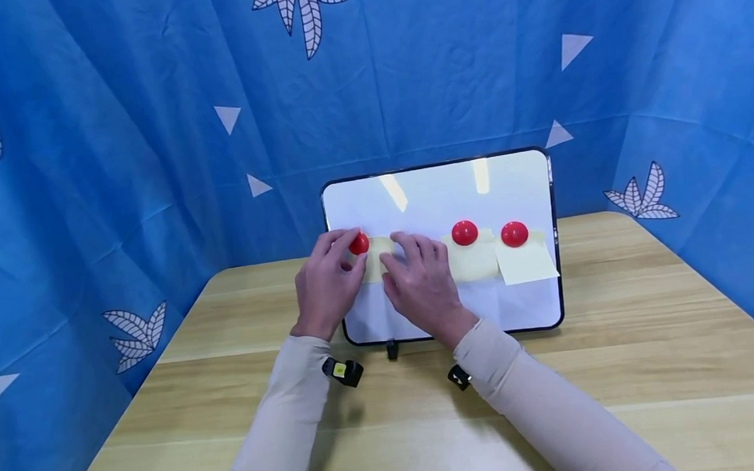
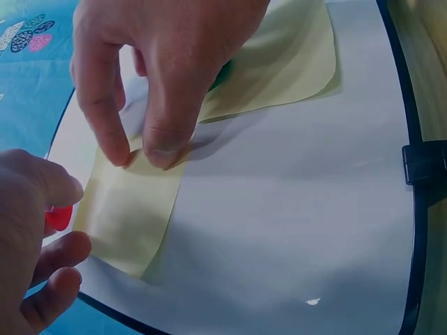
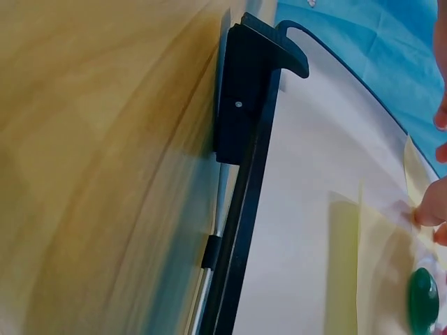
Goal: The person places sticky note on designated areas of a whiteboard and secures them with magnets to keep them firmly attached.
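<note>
On the whiteboard my left hand pinches a round red magnet at the upper left of a pale yellow sticky note. In the left wrist view the magnet shows between the left fingers. My right hand has its bent thumb and finger at that note's right edge. Behind the right hand a second yellow note lies on the board, with a green magnet partly hidden by the hand in the head view.
Two red magnets hold notes at the board's right; the rightmost note hangs tilted across the frame. A black clip-like stand foot supports the lower edge on the wooden table. Blue patterned cloth hangs behind.
</note>
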### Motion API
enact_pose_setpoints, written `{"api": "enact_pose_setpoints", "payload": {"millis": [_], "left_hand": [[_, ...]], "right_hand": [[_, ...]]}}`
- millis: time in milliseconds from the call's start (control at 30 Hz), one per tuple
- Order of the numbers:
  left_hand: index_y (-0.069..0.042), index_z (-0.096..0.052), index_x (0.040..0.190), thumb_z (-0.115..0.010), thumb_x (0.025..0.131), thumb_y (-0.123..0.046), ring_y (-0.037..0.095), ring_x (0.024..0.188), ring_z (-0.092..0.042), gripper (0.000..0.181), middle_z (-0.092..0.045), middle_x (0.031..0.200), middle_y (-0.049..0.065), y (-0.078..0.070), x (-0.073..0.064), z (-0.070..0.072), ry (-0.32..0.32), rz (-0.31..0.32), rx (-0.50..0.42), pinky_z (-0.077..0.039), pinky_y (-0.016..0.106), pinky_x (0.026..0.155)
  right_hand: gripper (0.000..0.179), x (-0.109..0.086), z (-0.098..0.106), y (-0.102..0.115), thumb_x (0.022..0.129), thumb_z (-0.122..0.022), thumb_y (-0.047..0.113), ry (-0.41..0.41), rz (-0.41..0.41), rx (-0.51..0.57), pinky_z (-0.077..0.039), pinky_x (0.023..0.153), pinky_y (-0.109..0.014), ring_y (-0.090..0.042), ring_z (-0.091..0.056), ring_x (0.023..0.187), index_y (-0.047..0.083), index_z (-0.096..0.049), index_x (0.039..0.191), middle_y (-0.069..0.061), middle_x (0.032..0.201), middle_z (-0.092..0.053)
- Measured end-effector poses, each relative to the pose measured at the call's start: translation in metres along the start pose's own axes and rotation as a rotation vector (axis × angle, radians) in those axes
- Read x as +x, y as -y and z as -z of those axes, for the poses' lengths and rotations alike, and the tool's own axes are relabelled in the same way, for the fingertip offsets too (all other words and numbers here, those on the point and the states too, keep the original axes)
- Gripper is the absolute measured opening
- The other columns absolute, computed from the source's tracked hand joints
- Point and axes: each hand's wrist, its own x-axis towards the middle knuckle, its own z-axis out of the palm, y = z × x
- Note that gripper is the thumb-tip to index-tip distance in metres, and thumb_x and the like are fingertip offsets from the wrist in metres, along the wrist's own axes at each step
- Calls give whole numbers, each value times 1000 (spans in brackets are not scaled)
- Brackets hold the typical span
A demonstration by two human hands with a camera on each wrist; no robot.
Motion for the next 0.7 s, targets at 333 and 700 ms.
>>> {"api": "enact_pose_setpoints", "payload": {"millis": [333, 700], "left_hand": [[-15, -67, 131, -81, 86, -23, 21, 84, -71, 48, -65, 132, 5, -3, 5, -5, -19, -58, 99, -57, 34, 65], [-16, -65, 134, -80, 88, -25, 25, 80, -72, 49, -63, 134, 2, -4, 5, -11, -26, -88, 174, -51, 30, 53]], "right_hand": [[38, -1, 0, -3, 87, -74, 32, 10, -8, -13, -45, 92, -46, -33, -53, 117, 10, -73, 119, -17, 134, -55], [38, 0, -1, -2, 87, -74, 29, 2, -8, 9, -45, 89, -47, -34, -52, 117, 8, -73, 119, -19, 132, -55]]}}
